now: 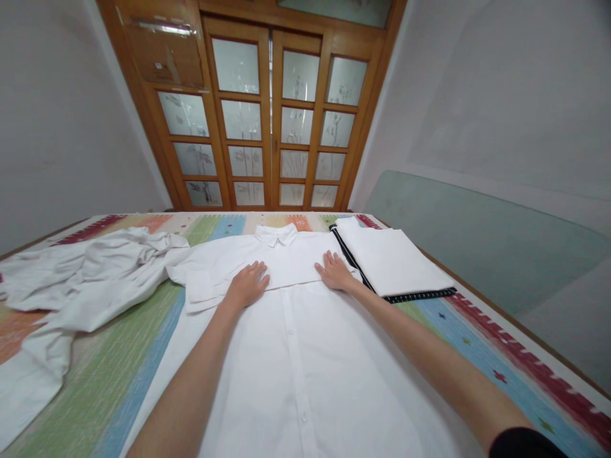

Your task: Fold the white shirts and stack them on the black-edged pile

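Note:
A white button-up shirt [281,356] lies front side up, its collar [275,235] at the far end and its button strip running toward me. Both sleeves appear folded across the chest, with a cuff [199,287] showing at the left. My left hand [249,283] rests on the left part of the folded sleeves, fingers extended. On the right part, my right hand [335,271] lies flat with its fingers spread. Neither hand grasps anything. The shirt's near end runs out of view.
A crumpled white garment [109,267] lies at the left, touching the shirt. Folded white cloth [398,257] with black trim is stacked at the right. Beneath is a colourful striped cover [95,375]. Beyond the far edge stand wood-framed glass doors [265,121], with walls on both sides.

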`<state>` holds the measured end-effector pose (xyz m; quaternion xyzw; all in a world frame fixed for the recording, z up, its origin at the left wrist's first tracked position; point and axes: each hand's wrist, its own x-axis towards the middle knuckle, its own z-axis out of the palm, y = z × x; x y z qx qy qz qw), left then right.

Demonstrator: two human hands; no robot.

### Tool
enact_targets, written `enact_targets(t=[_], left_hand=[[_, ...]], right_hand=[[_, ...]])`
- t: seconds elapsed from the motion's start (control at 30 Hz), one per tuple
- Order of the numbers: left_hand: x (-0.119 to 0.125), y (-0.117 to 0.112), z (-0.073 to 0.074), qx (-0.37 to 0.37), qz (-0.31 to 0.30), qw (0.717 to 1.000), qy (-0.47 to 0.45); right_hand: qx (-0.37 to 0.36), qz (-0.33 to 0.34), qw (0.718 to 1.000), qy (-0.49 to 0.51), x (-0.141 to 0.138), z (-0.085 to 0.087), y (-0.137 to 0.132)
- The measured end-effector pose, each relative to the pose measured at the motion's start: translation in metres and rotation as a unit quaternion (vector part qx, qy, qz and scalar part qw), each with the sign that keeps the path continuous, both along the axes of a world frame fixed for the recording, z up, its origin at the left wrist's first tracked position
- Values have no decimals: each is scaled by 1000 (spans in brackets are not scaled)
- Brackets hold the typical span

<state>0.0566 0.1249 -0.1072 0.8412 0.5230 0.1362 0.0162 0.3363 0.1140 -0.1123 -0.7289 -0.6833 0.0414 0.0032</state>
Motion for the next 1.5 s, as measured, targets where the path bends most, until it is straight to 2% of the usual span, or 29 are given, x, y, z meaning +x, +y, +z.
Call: enact_targets(t=[0.2,0.3,0.47,0.6,0.7,1.17,1.37,1.5], left_hand=[[0,1,0,4,-8,1000,-6],[1,1,-1,3,-5,1000,-5],[1,2,-1,-9,-14,1000,8],[0,5,-5,-5,-27,1000,16],[0,7,-8,-8,-30,999,26],[-7,-3,-3,-3,53,998,43],[-4,-3,-7,25,50,997,51],[-4,0,-12,48,54,996,55]], right_hand=[[-1,-67,997,25,-3,-3,8],[-2,-67,997,25,-14,-1,16],[-15,36,999,28,-46,4,28],[4,113,992,53,-79,2,34],[21,171,983,59,-92,-1,35],[23,168,983,70,-91,2,34],[33,145,987,66,-77,4,50],[88,135,985,58,-68,3,68]])
